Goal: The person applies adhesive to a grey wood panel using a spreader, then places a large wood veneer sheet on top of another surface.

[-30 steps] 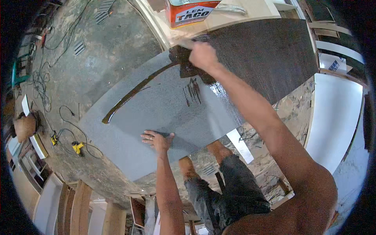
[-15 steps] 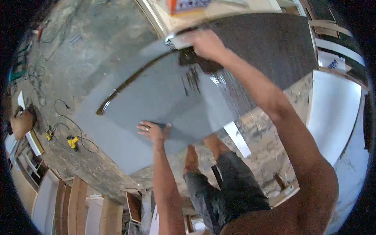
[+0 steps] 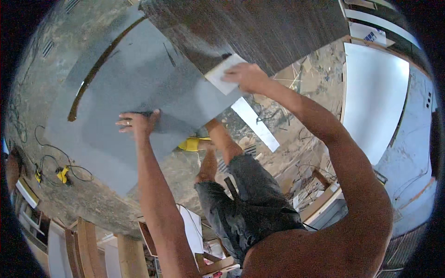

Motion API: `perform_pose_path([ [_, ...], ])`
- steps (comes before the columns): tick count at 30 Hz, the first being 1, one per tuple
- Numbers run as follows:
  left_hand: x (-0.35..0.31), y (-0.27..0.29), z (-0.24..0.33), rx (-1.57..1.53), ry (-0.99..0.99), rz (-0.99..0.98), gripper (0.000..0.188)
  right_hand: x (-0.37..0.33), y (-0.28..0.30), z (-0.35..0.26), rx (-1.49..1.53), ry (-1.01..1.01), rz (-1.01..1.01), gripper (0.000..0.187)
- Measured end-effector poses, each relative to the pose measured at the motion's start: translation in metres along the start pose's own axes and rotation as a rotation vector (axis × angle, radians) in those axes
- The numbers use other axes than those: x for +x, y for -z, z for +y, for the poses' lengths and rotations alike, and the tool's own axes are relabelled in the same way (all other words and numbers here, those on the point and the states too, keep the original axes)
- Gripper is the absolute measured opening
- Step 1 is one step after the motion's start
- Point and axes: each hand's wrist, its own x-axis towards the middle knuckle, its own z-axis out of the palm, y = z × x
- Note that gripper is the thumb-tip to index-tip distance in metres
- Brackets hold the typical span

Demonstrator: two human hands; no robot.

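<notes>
My left hand (image 3: 138, 123) lies flat with fingers spread on a large smooth grey sheet (image 3: 116, 153), a ring on one finger. In my right hand (image 3: 248, 78) is a flat white rectangular spreader (image 3: 225, 74), pressed on the sheet close to its near right edge. A wet-looking dark brown coating (image 3: 259, 32) covers the surface beyond the spreader, with streaks running through it. Along the sheet's far left side runs a thick brown strip of the glue-like stuff (image 3: 109, 53). A few thin dark smears mark the grey between.
My legs stand at the sheet's near edge, with a yellow shoe (image 3: 192, 144) below it. A white strip (image 3: 256, 124) and scraps lie on the littered floor. Yellow corded tools (image 3: 62, 174) rest at left. A white panel (image 3: 376, 99) stands at right, wooden planks (image 3: 88, 248) lower left.
My right hand has swept the white spreader toward me to the near right edge. Dark patches under it are now thinned to faint smears. My left hand stays flat; the whole view has shifted.
</notes>
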Motion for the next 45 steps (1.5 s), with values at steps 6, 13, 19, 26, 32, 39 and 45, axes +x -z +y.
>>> perform_pose_path([
  [6,0.005,-0.011,0.008,0.032,-0.014,0.003,0.151,-0.135,-0.065,-0.034,0.082,-0.156,-0.244,0.06],
  [13,0.006,-0.012,-0.018,0.079,-0.007,0.037,0.151,-0.123,0.015,-0.071,0.878,-0.24,0.146,0.058],
  [19,-0.001,0.001,0.004,0.141,0.049,-0.041,0.15,0.066,0.137,-0.056,0.59,0.084,0.507,0.057],
  [26,-0.012,0.009,0.029,-0.121,0.044,-0.095,0.15,0.262,0.08,-0.031,-0.248,0.036,0.561,0.055],
  [32,-0.014,0.016,0.008,-0.078,0.107,-0.115,0.15,0.251,0.092,-0.057,-0.083,0.107,0.701,0.04],
  [39,-0.01,0.018,0.009,-0.028,0.028,-0.097,0.149,0.285,0.082,-0.023,-0.108,0.031,0.497,0.052],
  [45,-0.011,0.014,0.021,-0.036,0.039,-0.129,0.15,0.304,0.086,0.005,-0.137,0.0,0.592,0.042],
])
